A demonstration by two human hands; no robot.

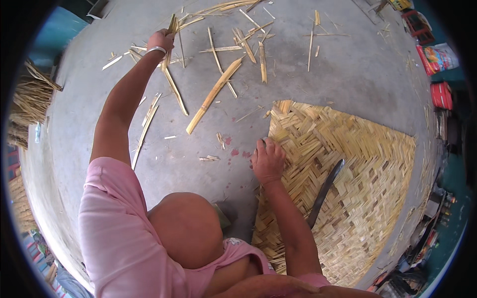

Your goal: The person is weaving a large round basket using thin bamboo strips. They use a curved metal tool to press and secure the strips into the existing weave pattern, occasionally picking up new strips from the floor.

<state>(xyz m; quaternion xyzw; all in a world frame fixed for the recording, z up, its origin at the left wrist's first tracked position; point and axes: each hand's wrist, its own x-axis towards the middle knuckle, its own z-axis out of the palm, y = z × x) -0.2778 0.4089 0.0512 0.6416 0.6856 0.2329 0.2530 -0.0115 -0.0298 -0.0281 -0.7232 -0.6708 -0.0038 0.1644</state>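
Stretched far forward to the upper left, my left hand (161, 40), with a pale bangle at the wrist, is closed around a split cane strip (172, 24). Part of that strip is hidden under the fingers. My right hand (269, 158) lies at the left edge of a woven cane mat (367, 174), its fingers curled over the edge; the fingertips are partly hidden. On the mat, to the right of that forearm, rests a long dark curved blade (325, 192). A wide flattened cane piece (214, 97) lies on the floor between my hands.
Many loose strips (247, 45) are scattered over the grey concrete floor (194, 149) ahead. Reddish stains mark the floor beside the mat. Bundled stalks (30, 102) stand at the far left. A colourful bag (437, 58) and a red container (440, 96) line the right wall.
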